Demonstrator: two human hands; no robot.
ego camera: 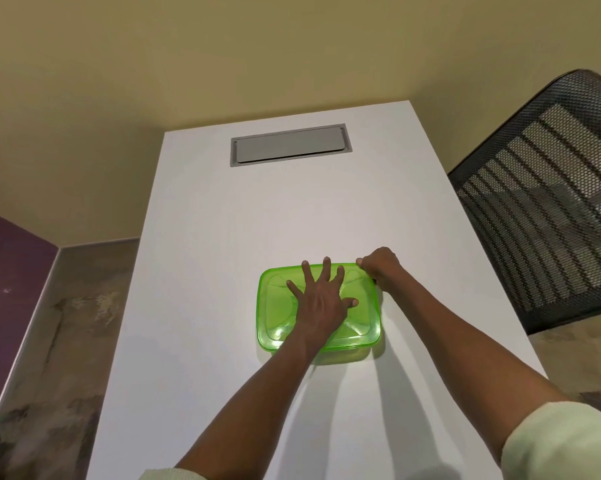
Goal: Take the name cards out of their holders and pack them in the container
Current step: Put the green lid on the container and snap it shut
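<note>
From the head camera, you are pressing your left hand [321,299] flat on the green lid [275,306] of the container [340,353], fingers straight and spread wide, the palm lying over the middle of the lid and the fingertips reaching toward its far edge. Just right of that spread hand, your right hand [378,266] is curling its fingers round the lid's far right corner, so this grip is narrow and holding the lid's rim; the wrist is running down along the container's right side. The container is sitting under both hands on the white bench [223,237], its near edge showing below your left forearm, and the lid is lying level over it. What lies inside the container cannot be told through the tinted plastic. Well beyond your fingertips, a grey cable hatch [290,145] is sitting flush in the bench top near its far end. Off to the right of your right hand, apart from the bench, a black mesh chair back [548,202] is standing. Pale sleeves [562,441] are showing at both elbows.
</note>
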